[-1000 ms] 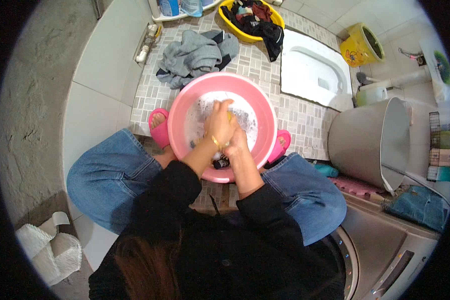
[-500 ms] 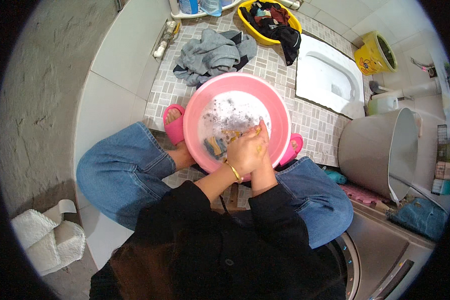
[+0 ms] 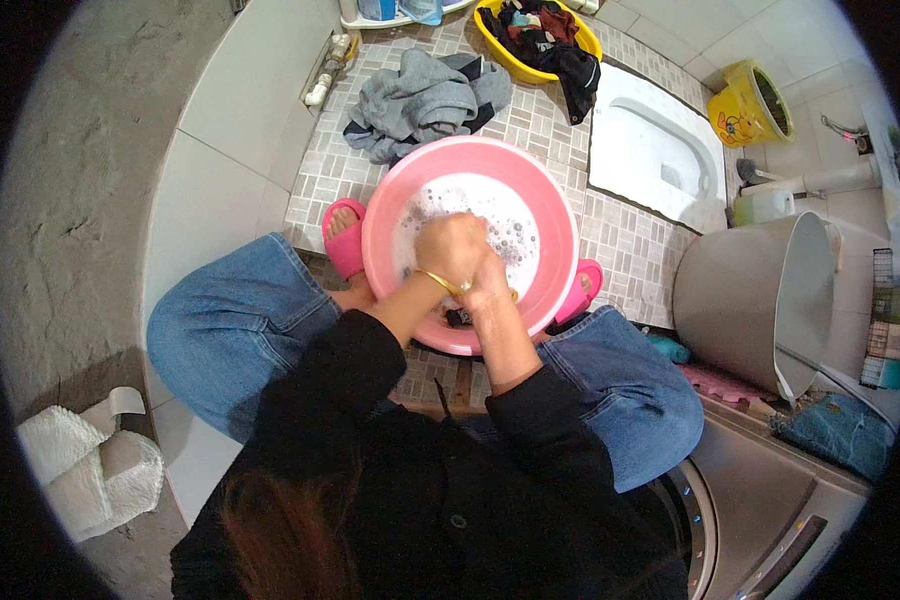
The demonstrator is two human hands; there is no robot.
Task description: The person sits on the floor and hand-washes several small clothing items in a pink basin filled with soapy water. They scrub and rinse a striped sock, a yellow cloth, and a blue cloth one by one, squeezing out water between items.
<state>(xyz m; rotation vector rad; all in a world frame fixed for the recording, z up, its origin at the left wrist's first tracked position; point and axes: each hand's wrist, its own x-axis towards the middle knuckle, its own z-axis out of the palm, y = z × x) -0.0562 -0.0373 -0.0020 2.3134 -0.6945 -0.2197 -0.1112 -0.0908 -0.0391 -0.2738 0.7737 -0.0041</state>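
A round pink basin (image 3: 550,220) stands between my feet, filled with white sudsy water (image 3: 518,215). Over its middle my two hands are pressed together. My left hand (image 3: 450,248), a gold bangle at its wrist, is closed in a fist. My right hand (image 3: 485,275) is closed against it from the right, its fingers mostly hidden. A wet cloth (image 3: 458,317) shows only in part below my wrists, dark there, with a bit of yellow beside the right wrist. The rest of it is hidden by my hands and the foam.
A grey garment (image 3: 420,95) lies heaped on the tiles beyond the basin. Farther back stands a yellow tub (image 3: 525,72) of dark clothes. To the right are a squat toilet (image 3: 660,150), a yellow bucket (image 3: 745,110), a large grey bin (image 3: 735,290) and a front-loading washer (image 3: 760,490).
My hands have moved up and left over the foam, the left now a fist above the right. The blue and yellow cloth that showed at the basin's left is now mostly covered.
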